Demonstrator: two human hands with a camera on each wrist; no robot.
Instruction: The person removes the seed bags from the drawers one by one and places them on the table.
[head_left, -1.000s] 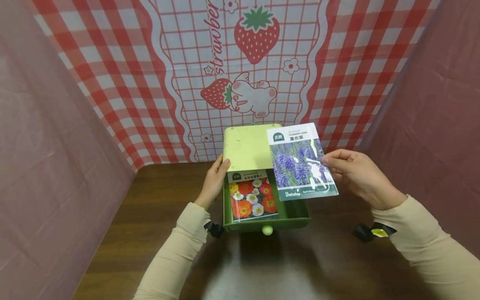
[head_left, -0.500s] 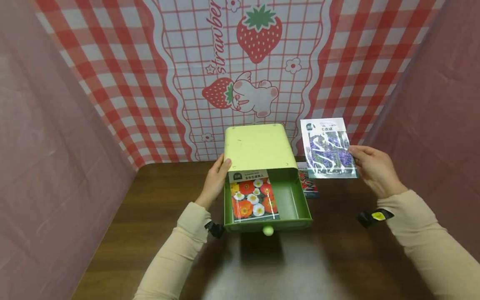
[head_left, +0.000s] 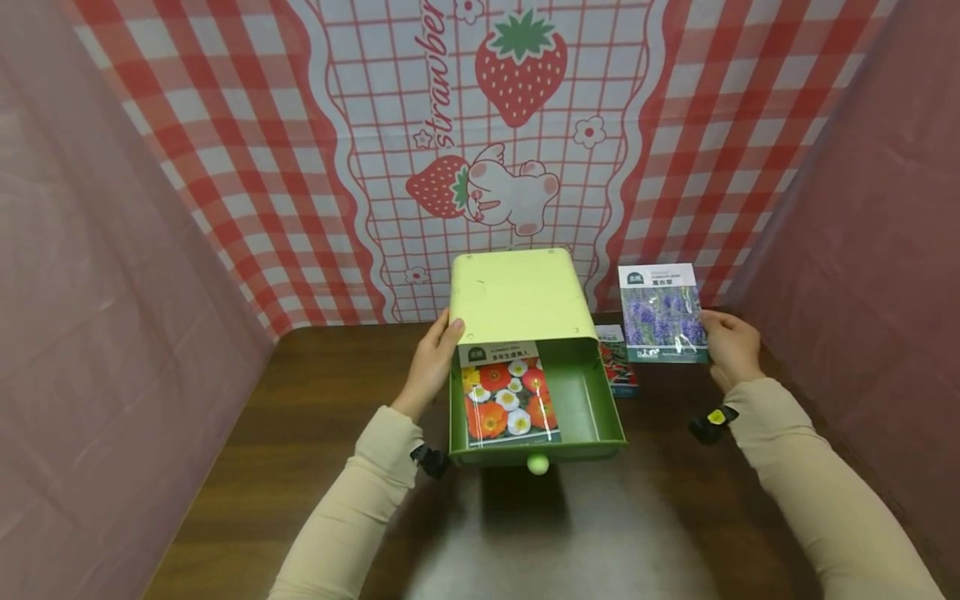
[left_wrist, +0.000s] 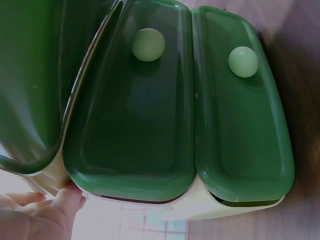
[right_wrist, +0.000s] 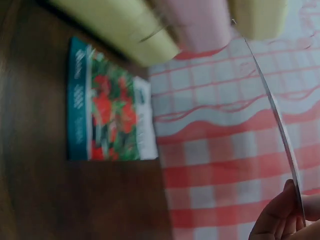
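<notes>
In the head view a pale yellow-green drawer cabinet (head_left: 517,296) has its top green drawer (head_left: 577,400) pulled out. A seed packet with orange and white poppies (head_left: 506,408) lies in the drawer's left part. My left hand (head_left: 431,367) rests along the cabinet's left side, its thumb at the front corner. To the right of the cabinet, my right hand (head_left: 733,346) pinches a purple-flowered seed packet (head_left: 663,317) by its right edge; the right wrist view shows this packet (right_wrist: 280,122) edge-on. Partly behind it, a red-flowered seed packet (head_left: 617,367) lies on the table.
Two closed lower drawers with round knobs, a middle one (left_wrist: 140,120) and a bottom one (left_wrist: 245,120), show in the left wrist view. A red-and-white checked strawberry cloth (head_left: 517,192) hangs behind the wooden table (head_left: 300,433). Pink curtains flank both sides.
My right hand has carried the purple-flowered packet from over the drawer out to the right, then lowered it, uncovering the drawer's right part and the red-flowered packet. My left hand has stayed at the cabinet.
</notes>
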